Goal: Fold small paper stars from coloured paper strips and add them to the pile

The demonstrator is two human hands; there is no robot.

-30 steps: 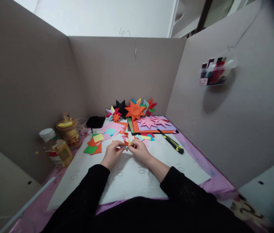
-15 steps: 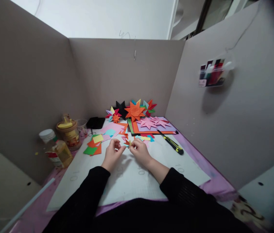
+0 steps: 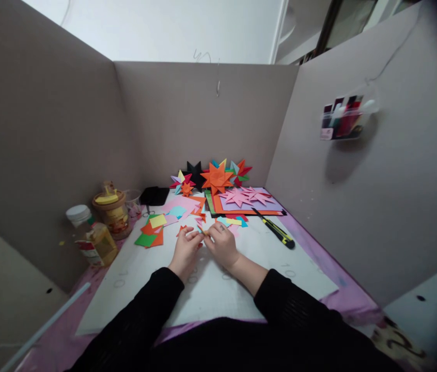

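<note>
Both hands meet over the middle of a white board (image 3: 125, 305). My left hand (image 3: 185, 249) pinches the left side of a small folded paper piece (image 3: 202, 231), of which a few coloured tips show. On its right side, my right hand (image 3: 221, 245) grips the same piece, fingers curled. The fingers cover most of it. A bit of orange paper (image 3: 182, 230) lies just behind my left fingertips. Beyond the hands are small pink and orange folded scraps (image 3: 200, 219). Blue, yellow and pink slips (image 3: 234, 222) lie behind my right hand.
Left: a bottle (image 3: 96, 240), a lidded jar (image 3: 112, 214), a clear cup (image 3: 133, 201), a black object (image 3: 154, 196) and square papers (image 3: 151, 232). Back: an orange star (image 3: 217, 178) among others, and pink stars (image 3: 237, 197) on paper sheets. Right: a yellow-black cutter (image 3: 276, 230).
My hands have drawn closer together around the small piece, and my right hand has turned over it. The orange bit behind my left fingertips now shows. The view has shifted slightly.
</note>
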